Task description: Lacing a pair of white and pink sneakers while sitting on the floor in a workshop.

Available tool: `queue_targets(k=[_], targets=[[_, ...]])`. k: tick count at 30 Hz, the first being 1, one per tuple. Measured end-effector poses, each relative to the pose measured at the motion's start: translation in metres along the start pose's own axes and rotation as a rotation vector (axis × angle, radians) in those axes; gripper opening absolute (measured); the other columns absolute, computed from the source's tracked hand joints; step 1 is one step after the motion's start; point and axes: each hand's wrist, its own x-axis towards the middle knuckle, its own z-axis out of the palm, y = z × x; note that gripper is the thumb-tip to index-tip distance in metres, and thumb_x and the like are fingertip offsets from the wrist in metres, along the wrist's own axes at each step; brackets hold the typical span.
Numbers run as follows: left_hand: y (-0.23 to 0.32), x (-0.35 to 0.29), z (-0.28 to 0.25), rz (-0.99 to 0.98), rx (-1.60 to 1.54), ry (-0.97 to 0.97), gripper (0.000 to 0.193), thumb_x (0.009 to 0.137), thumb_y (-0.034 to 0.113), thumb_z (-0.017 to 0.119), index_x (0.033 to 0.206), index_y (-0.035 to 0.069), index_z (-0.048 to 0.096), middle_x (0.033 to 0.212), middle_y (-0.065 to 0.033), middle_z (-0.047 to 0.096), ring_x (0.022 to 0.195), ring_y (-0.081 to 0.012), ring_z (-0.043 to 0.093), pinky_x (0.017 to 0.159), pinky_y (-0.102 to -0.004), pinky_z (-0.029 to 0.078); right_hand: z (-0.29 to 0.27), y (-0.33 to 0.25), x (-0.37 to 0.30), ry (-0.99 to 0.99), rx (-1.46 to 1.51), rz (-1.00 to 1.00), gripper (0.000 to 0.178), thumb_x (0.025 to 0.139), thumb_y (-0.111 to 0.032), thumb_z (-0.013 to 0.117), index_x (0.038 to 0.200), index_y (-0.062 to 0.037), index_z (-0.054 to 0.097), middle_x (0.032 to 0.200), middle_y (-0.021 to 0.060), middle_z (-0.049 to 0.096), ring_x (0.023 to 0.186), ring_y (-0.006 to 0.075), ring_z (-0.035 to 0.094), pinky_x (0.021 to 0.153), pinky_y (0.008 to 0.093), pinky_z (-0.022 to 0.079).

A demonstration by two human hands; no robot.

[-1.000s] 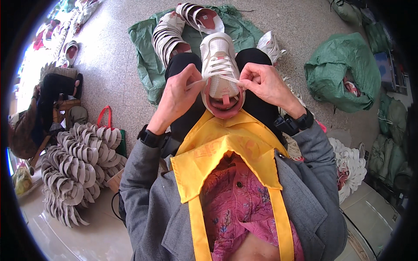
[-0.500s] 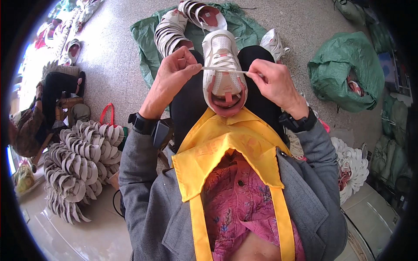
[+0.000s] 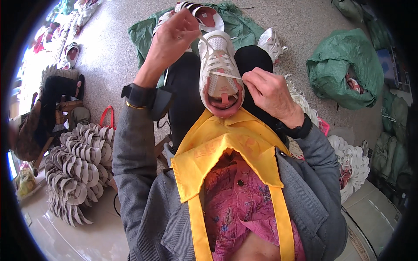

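A white sneaker (image 3: pixel 221 71) with pink lining rests between my knees, its toe pointing away and its heel against my yellow apron (image 3: pixel 226 132). White shoelace (image 3: pixel 216 61) crosses its tongue in several rows. Up and left of the toe, my left hand (image 3: pixel 176 37) pinches one lace end, which runs down to the lace rows. Just right of the shoe's opening, my right hand (image 3: pixel 263 89) grips the other end with thumb and fingers closed; that strand stretches across the tongue.
More shoe uppers (image 3: pixel 204 16) lie on a green sheet (image 3: pixel 143 37) ahead. A white laced shoe (image 3: pixel 272 45) sits beyond my right knee. Green sack (image 3: pixel 346 69) with shoes stands right; stacked grey pieces (image 3: pixel 78 165) are at left. Another person's legs (image 3: pixel 63 87) show far left.
My left hand has moved up and away past the toe, drawing its lace end with it. My right hand has dropped slightly. The lace no longer stretches straight between both hands.
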Motion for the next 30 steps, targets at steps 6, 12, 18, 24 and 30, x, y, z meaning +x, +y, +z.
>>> queue_targets(k=[6,12,18,24,30], targets=[[0.026,-0.027,0.022,0.048,0.034,-0.3,0.008,0.093,0.005,0.063,0.101,0.003,0.064,0.091,-0.0005,0.067,0.084,-0.0064,0.061,0.072,-0.0252,0.05,-0.015,-0.003,0.011,0.069,-0.164,-0.157,0.021,0.075,-0.003,0.07,0.094,-0.0045,0.062,0.083,0.0053,0.055,0.074,0.0219,0.064,0.061,0.033,0.053],[0.035,-0.044,0.046,-0.077,-0.169,-0.44,0.01,0.102,0.008,0.056,0.11,0.004,0.055,0.093,-0.0021,0.059,0.086,-0.0062,0.053,0.075,-0.0235,0.047,-0.02,-0.014,0.017,0.091,-0.16,-0.226,0.019,0.074,-0.004,0.07,0.092,-0.005,0.063,0.083,0.0052,0.055,0.074,0.0214,0.063,0.062,0.0329,0.053],[0.037,-0.046,0.039,-0.094,-0.381,-0.461,0.006,0.101,0.003,0.057,0.105,0.001,0.054,0.093,0.0012,0.051,0.088,-0.0048,0.05,0.078,-0.0214,0.045,-0.026,-0.033,0.018,-0.058,0.331,0.301,0.015,0.09,-0.012,0.069,0.099,-0.0002,0.065,0.086,0.0101,0.066,0.075,0.0182,0.067,0.065,0.0287,0.053],[0.042,-0.051,0.03,-0.094,-0.359,-0.434,0.007,0.1,0.0,0.06,0.104,0.0,0.054,0.094,0.0008,0.053,0.089,-0.0047,0.05,0.079,-0.0216,0.045,0.001,-0.002,0.031,-0.274,0.946,0.46,0.021,0.096,-0.012,0.069,0.111,0.0021,0.068,0.094,0.0071,0.072,0.085,0.0072,0.065,0.074,0.0252,0.053],[0.034,-0.061,0.012,-0.11,-0.51,-0.31,0.008,0.097,0.001,0.063,0.098,0.001,0.055,0.092,0.0016,0.055,0.087,-0.0046,0.054,0.077,-0.0221,0.046,-0.03,0.008,0.025,-0.388,0.888,0.531,0.013,0.096,-0.011,0.068,0.098,0.0015,0.069,0.084,-0.0004,0.067,0.079,0.0055,0.062,0.071,0.021,0.051]])
